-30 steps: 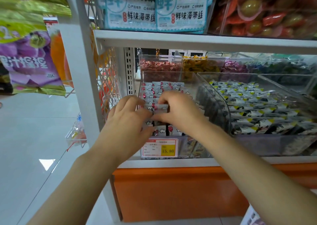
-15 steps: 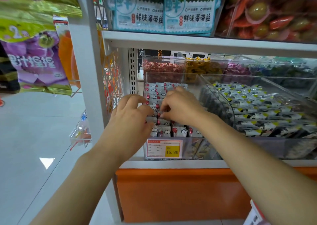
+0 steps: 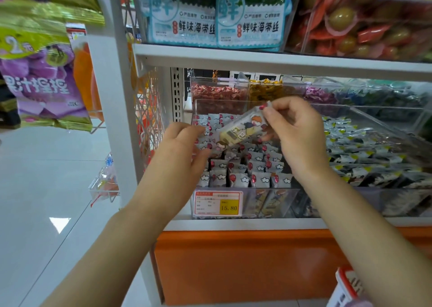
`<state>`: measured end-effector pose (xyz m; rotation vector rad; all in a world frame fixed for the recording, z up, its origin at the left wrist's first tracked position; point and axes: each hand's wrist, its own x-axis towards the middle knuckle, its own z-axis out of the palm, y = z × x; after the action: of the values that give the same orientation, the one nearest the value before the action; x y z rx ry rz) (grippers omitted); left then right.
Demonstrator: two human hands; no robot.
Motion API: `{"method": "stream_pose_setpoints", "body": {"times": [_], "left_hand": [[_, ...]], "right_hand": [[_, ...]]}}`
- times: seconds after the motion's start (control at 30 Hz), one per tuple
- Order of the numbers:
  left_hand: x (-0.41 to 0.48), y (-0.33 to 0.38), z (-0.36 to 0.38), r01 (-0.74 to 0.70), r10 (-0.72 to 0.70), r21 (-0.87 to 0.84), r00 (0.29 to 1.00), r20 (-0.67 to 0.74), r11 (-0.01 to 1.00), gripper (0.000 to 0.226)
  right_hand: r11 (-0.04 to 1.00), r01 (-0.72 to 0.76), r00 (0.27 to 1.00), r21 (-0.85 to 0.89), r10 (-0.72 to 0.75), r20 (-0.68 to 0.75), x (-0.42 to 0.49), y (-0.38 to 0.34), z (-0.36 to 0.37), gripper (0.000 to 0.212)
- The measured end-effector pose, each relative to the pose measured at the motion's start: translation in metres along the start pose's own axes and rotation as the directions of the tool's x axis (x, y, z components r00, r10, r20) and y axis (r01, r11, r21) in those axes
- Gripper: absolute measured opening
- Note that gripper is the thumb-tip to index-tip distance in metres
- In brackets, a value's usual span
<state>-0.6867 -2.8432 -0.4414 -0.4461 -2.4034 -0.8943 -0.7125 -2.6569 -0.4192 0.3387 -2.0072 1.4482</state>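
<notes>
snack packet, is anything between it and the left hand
Nothing visible. The right hand pinches the snack packet by its top corner above the bin, and the left hand is right beside its lower end.

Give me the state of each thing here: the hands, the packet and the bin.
Clear plastic bin: open-topped, filled with rows of small packets.
White cartoon-printed snack packet: lifted, tilted above the bin.
Right hand: pinches the packet's upper end.
Left hand: curled beside its lower end; contact unclear.

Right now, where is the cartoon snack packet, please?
In the head view's centre, the right hand pinches the snack packet, tilted above the clear bin, beside the left hand.
</notes>
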Motion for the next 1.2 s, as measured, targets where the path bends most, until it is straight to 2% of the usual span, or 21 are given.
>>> {"method": "stream_pose_setpoints", "body": {"times": [0.07, 0.17, 0.27, 0.33, 0.43, 0.5, 0.63, 0.73, 0.8, 0.87, 0.93, 0.97, 1.03, 1.1, 1.13, 1.2], "left_hand": [[0.0, 0.003, 0.004, 0.068, -0.065, -0.071, 0.997, 0.047, 0.995, 0.045], [0.0, 0.006, 0.008, 0.18, -0.154, -0.241, 0.98, 0.122, 0.954, 0.038], [0.001, 0.008, 0.008, 0.304, -0.248, -0.471, 0.952, 0.179, 0.828, 0.019], [0.002, 0.007, 0.007, 0.371, -0.318, -0.583, 0.928, 0.197, 0.723, 0.014], [0.003, 0.005, 0.007, 0.434, -0.416, -0.678, 0.886, 0.204, 0.593, 0.015], [0.004, 0.005, 0.006, 0.461, -0.458, -0.722, 0.861, 0.222, 0.516, 0.014], [0.004, 0.006, 0.003, 0.487, -0.472, -0.853, 0.807, 0.356, 0.19, 0.011], [0.006, 0.005, 0.003, 0.465, -0.456, -0.885, 0.781, 0.427, -0.032, 0.012], [0.007, 0.006, 0.003, 0.441, -0.434, -0.886, 0.777, 0.457, -0.144, 0.009], [0.007, 0.006, 0.003, 0.427, -0.388, -0.883, 0.794, 0.469, -0.193, 0.005], [0.006, 0.006, 0.002, 0.439, -0.335, -0.887, 0.822, 0.46, -0.142, 0.016], [0.006, 0.005, 0.001, 0.449, -0.319, -0.89, 0.835, 0.448, -0.075, 0.02], [0.004, 0.004, 0.0, 0.455, -0.302, -0.878, 0.866, 0.399, 0.146, 0.023], [0.003, 0.005, -0.001, 0.428, -0.291, -0.801, 0.899, 0.328, 0.419, 0.028], [0.002, 0.006, -0.002, 0.411, -0.281, -0.756, 0.91, 0.306, 0.508, 0.031], [0.002, 0.007, -0.003, 0.414, -0.273, -0.723, 0.91, 0.312, 0.554, 0.034]], "right_hand": [[0.983, -0.108, 0.993, 0.15, 0.112, -0.019, -0.009, 0.002, -0.006, 0.01], [0.882, -0.266, 0.96, 0.388, 0.278, 0.026, -0.02, 0.004, -0.009, 0.012], [0.771, -0.376, 0.918, 0.513, 0.385, 0.094, -0.027, 0.008, -0.009, 0.012], [0.676, -0.444, 0.884, 0.589, 0.439, 0.162, -0.028, 0.01, -0.009, 0.01], [0.541, -0.531, 0.83, 0.652, 0.486, 0.273, -0.029, 0.012, -0.011, 0.01], [0.504, -0.565, 0.81, 0.653, 0.489, 0.323, -0.03, 0.013, -0.013, 0.015], [0.458, -0.575, 0.801, 0.678, 0.482, 0.354, -0.031, 0.013, -0.014, 0.021], [0.408, -0.568, 0.801, 0.715, 0.476, 0.364, -0.031, 0.012, -0.013, 0.023], [0.334, -0.565, 0.793, 0.754, 0.471, 0.386, -0.031, 0.012, -0.012, 0.019], [0.281, -0.56, 0.786, 0.78, 0.477, 0.393, -0.032, 0.012, -0.011, 0.017], [0.3, -0.559, 0.784, 0.773, 0.494, 0.375, -0.031, 0.014, -0.011, 0.015], [0.335, -0.563, 0.785, 0.755, 0.502, 0.362, -0.031, 0.015, -0.011, 0.012], [0.429, -0.575, 0.791, 0.697, 0.509, 0.339, -0.031, 0.017, -0.011, 0.008], [0.564, -0.558, 0.82, 0.609, 0.489, 0.299, -0.032, 0.018, -0.013, 0.02], [0.63, -0.531, 0.842, 0.567, 0.47, 0.266, -0.032, 0.019, -0.013, 0.021], [0.718, -0.458, 0.887, 0.524, 0.41, 0.213, -0.033, 0.021, -0.014, 0.019]]}}
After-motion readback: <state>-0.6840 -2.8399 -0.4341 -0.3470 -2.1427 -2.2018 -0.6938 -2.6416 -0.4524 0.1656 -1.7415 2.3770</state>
